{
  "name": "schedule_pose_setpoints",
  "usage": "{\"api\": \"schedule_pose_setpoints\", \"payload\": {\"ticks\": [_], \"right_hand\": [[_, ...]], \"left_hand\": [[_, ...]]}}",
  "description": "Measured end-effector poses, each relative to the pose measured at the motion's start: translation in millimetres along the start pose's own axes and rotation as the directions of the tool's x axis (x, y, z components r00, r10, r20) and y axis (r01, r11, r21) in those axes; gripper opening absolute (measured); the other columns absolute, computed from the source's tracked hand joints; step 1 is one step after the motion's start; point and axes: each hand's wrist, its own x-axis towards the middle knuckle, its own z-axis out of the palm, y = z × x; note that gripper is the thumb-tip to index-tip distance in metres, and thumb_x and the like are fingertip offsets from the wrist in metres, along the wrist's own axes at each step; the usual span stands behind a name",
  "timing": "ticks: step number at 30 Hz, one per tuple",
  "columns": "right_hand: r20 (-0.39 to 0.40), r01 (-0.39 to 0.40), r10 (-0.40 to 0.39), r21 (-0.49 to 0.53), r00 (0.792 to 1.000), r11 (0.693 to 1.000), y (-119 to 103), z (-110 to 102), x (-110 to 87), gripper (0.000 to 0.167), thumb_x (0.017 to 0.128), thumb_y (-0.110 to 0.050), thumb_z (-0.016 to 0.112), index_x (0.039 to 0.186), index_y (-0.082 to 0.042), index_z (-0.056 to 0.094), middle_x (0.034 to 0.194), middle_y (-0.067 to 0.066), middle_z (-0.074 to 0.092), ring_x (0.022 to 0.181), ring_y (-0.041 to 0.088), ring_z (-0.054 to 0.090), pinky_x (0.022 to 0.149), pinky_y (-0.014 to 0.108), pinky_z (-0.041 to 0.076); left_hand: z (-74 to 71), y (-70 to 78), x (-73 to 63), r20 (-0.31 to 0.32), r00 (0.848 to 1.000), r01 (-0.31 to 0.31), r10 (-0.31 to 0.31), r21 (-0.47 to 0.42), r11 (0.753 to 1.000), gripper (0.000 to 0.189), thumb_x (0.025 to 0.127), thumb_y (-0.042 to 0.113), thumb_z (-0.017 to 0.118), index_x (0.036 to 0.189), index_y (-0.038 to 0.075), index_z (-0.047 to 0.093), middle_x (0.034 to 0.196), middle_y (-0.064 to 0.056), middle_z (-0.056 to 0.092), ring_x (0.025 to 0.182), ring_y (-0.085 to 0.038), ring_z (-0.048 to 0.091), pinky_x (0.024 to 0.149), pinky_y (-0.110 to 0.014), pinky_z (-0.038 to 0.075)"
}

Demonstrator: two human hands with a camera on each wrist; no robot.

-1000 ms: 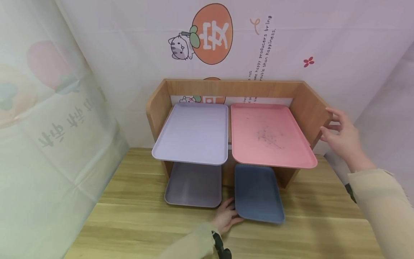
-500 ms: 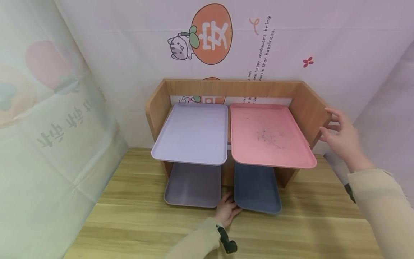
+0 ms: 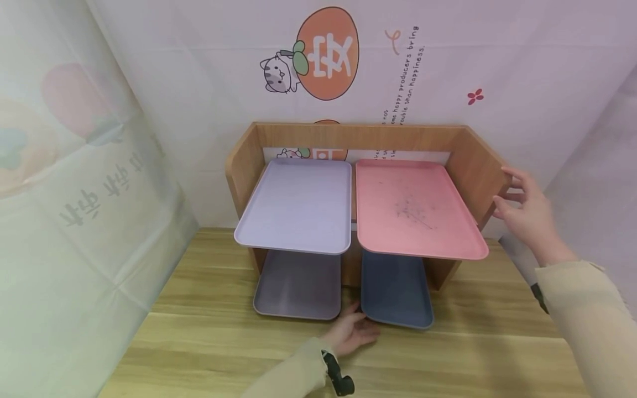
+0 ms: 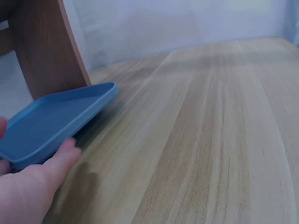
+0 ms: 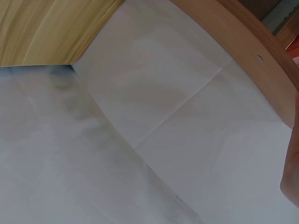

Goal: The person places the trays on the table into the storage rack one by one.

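Note:
A small wooden shelf (image 3: 480, 174) bears a lavender tray (image 3: 296, 204) and a pink tray (image 3: 415, 207) on top. Below them lie a grey tray (image 3: 301, 284) on the left and a dark blue tray (image 3: 395, 287) on the right, both jutting out at the front. My left hand (image 3: 348, 334) is at the blue tray's front left corner, fingers loosely extended. The left wrist view has those fingers (image 4: 58, 163) right along the blue tray's rim (image 4: 79, 121). My right hand (image 3: 530, 215) holds the front edge of the shelf's right side panel with thumb and fingers.
The shelf stands on a wood-grain table (image 3: 209, 337). Printed white cloth (image 3: 199, 83) hangs behind it and on both sides. The pink tray has dark marks on its surface. A dark camera strap (image 3: 335, 373) circles the left wrist.
The blue tray has slid back under the pink tray and now juts out less. My left hand followed it, then loosened and drew slightly back. My right hand stays on the panel.

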Motion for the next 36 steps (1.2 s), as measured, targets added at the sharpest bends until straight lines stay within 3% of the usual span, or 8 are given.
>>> {"api": "schedule_pose_setpoints", "payload": {"ticks": [2,5,12,15,18,23,36], "right_hand": [[-0.003,0.003,-0.003,0.000,1.000,1.000,0,0,-0.2,0.062,0.095,-0.010,0.051,0.150,-0.020,0.025,0.131,0.022,0.036,0.085,-0.015,0.037,0.056,0.004,0.048],[-0.002,0.003,-0.003,0.004,1.000,1.000,-1,0,-0.1,0.062,0.095,-0.009,0.051,0.150,-0.020,0.025,0.132,0.024,0.035,0.085,-0.014,0.037,0.056,0.004,0.048],[0.010,-0.003,0.003,0.008,1.000,1.000,-1,-1,-0.4,0.062,0.095,-0.010,0.050,0.150,-0.020,0.024,0.135,0.026,0.035,0.086,-0.014,0.036,0.057,0.005,0.049],[0.002,0.001,-0.001,0.013,1.000,1.000,-1,-1,-0.4,0.062,0.095,-0.009,0.050,0.150,-0.021,0.025,0.133,0.025,0.035,0.085,-0.015,0.037,0.057,0.005,0.049],[0.000,0.002,-0.002,0.015,1.000,1.000,-1,-1,-0.6,0.061,0.095,-0.010,0.050,0.149,-0.022,0.025,0.133,0.025,0.035,0.085,-0.015,0.037,0.057,0.005,0.048],[0.003,-0.001,0.001,0.014,1.000,1.000,-1,-1,-0.8,0.062,0.095,-0.009,0.050,0.150,-0.021,0.025,0.134,0.025,0.034,0.086,-0.014,0.037,0.057,0.005,0.049],[0.024,-0.013,0.013,-0.006,1.000,1.000,0,-2,-0.7,0.062,0.096,-0.013,0.049,0.151,-0.024,0.022,0.138,0.026,0.033,0.094,-0.006,0.040,0.058,0.004,0.048]], "left_hand": [[-0.5,1.6,-2.5,0.036,0.999,0.038,-0.036,-0.042,0.998,0.072,0.100,0.010,0.037,0.149,0.014,-0.016,0.138,-0.051,0.007,0.132,-0.061,0.019,0.112,-0.064,0.018],[3.1,5.7,-7.5,0.059,0.996,0.075,-0.073,-0.036,0.997,0.071,0.102,0.021,0.034,0.148,0.016,-0.019,0.139,-0.051,0.007,0.133,-0.061,0.014,0.113,-0.064,0.014],[12.9,12.6,-10.7,0.062,0.991,0.122,-0.118,-0.056,0.991,0.078,0.101,0.041,0.028,0.144,-0.006,-0.018,0.143,-0.047,0.003,0.138,-0.054,0.009,0.118,-0.055,0.011],[15.6,12.6,-9.3,0.061,0.993,0.101,-0.097,-0.071,0.992,0.078,0.101,0.041,0.028,0.144,-0.005,-0.020,0.143,-0.048,0.003,0.138,-0.054,0.009,0.118,-0.054,0.013],[17.0,10.6,-5.8,0.050,0.997,0.056,-0.052,-0.075,0.996,0.075,0.100,0.040,0.028,0.147,0.004,-0.017,0.143,-0.048,0.004,0.137,-0.055,0.013,0.116,-0.055,0.018],[21.3,10.5,1.1,0.054,0.998,-0.007,0.013,-0.107,0.994,0.068,0.100,0.042,0.022,0.149,0.012,-0.016,0.145,-0.046,0.001,0.138,-0.054,0.013,0.116,-0.057,0.016],[43.9,12.3,5.1,0.052,0.997,-0.047,0.060,-0.223,0.974,0.067,0.099,0.049,0.008,0.149,0.012,-0.017,0.147,-0.043,-0.004,0.140,-0.053,0.002,0.117,-0.058,0.005]]}}
